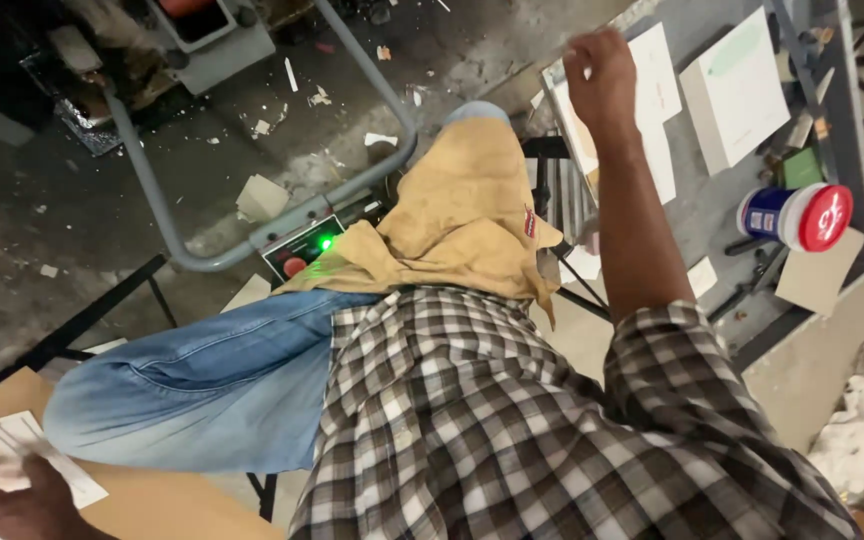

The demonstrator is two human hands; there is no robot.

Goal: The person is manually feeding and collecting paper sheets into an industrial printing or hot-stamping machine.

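My left hand: btm-left, fingers closed on white paper sheets over brown cardboard | my right hand: raised over bench, loosely curled, grip can't tell, nr white card stack | white box & red-lidded can on bench, well apart from hands.

Can: we see a blue can with a red lid, well right of our raised fingers.
Box: white, just right of them.
Control panel: green-lit, far left of them.
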